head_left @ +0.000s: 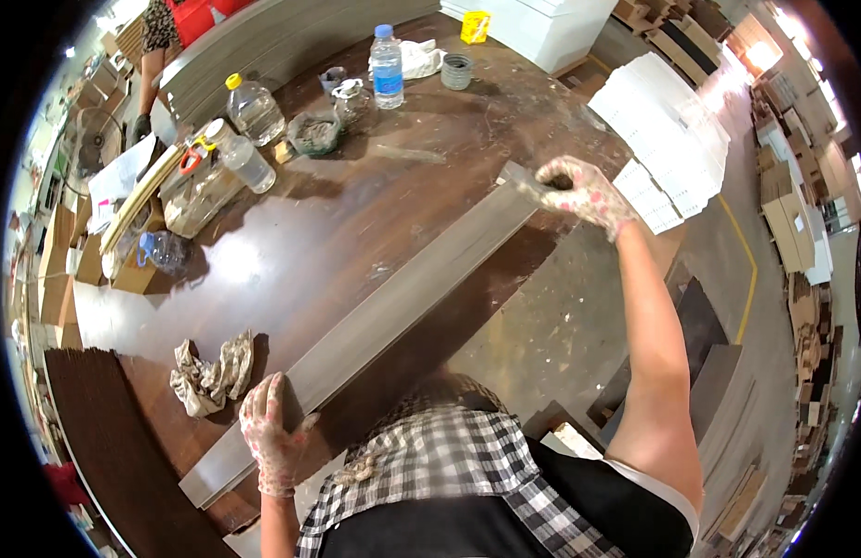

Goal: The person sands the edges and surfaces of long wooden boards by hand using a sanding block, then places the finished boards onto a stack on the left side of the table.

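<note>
A long grey wood-look board (403, 298) lies slantwise across the brown table, from near left to far right. My left hand (272, 432), in a white glove with pink spots, grips the board near its close end, fingers over the top face and thumb by the right edge. At the far end, my right hand (584, 193), gloved alike, is closed with thumb and fingers curled into a ring. Its fingertips meet at a small flat grey piece (518, 174) on the board's end; what exactly they pinch is unclear. A crumpled stained rag (212, 374) lies left of my left hand.
Bottles, among them a blue-capped one (388, 70) and a yellow-capped one (255, 110), stand at the back with a bowl of grey paste (314, 133). Red-handled scissors (191, 160) are at left. Stacked white panels (668, 130) stand right; dark boards (124, 446) lie near left. Another person's arm (150, 84) shows far left.
</note>
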Demonstrator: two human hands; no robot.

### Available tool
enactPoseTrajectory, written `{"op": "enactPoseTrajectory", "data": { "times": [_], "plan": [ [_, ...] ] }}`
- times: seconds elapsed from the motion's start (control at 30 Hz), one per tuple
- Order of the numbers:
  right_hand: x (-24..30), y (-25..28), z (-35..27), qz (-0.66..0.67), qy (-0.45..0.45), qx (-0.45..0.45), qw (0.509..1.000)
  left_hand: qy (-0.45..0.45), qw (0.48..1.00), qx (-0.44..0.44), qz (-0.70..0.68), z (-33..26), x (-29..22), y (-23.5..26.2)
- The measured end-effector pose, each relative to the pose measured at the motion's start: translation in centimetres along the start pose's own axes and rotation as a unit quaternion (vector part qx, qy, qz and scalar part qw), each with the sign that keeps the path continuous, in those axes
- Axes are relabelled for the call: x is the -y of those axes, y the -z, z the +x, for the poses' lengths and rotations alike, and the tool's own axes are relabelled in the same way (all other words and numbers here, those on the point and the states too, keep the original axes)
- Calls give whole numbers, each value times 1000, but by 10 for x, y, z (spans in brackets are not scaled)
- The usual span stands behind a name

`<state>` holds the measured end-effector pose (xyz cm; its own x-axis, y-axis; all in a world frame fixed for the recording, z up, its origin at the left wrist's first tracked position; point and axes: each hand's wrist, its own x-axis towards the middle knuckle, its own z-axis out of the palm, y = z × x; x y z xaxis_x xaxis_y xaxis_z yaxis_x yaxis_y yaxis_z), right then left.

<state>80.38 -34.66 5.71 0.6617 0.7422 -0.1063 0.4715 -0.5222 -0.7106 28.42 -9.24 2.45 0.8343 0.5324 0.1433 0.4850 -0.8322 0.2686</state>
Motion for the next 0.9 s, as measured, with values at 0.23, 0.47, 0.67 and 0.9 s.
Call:
{"op": "enactPoseTrajectory", "data": {
  "times": [0.23,0.47,0.67,0.9],
  "plan": [
    [-10,-14,-56,52,52,-145,987,3,1000,-10,-26,-6,14,-7],
    [49,-133,-76,-157,110,-275,942,-6,999,-28,-19,-11,22,-15],
    [61,-141,-80,-137,150,-258,945,-50,996,-51,-53,-9,27,-17],
    [7,-87,-45,-118,2,-390,913,-4,1000,-21,-17,-8,15,-6]
  ]
}}
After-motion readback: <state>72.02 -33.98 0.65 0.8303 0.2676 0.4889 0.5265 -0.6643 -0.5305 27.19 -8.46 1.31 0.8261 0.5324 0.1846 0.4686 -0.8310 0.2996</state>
